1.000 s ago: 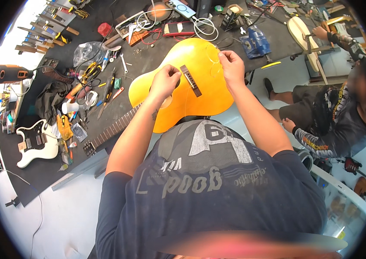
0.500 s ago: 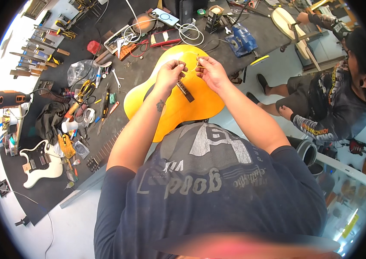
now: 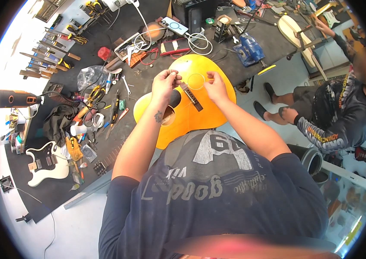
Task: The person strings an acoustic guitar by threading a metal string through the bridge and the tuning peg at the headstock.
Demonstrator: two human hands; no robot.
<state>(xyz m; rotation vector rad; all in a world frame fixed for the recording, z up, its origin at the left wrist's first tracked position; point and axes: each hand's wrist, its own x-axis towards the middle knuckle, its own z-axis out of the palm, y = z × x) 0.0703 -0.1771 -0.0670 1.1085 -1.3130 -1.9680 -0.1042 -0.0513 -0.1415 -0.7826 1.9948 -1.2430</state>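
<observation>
An orange acoustic guitar [image 3: 217, 82] lies on the black workbench in front of me, body toward me. Above its dark bridge [image 3: 190, 96], both my hands hold a coiled guitar string [image 3: 196, 80] between them. My left hand [image 3: 164, 85] pinches the coil's left side over the sound hole [image 3: 174, 99]. My right hand [image 3: 215, 86] pinches its right side. The string's loop hangs just over the guitar top.
The black workbench [image 3: 53, 190] carries many tools: pliers, screwdrivers, a white electric guitar body [image 3: 47, 163], a phone [image 3: 174, 25], cables, a blue vise [image 3: 249, 48]. Another person [image 3: 334, 112] sits at right, working on a pale guitar body [image 3: 297, 32].
Both hands moved from the guitar's lower body up together and now hold a coiled string above the bridge. The view has shifted so the bench looks closer.
</observation>
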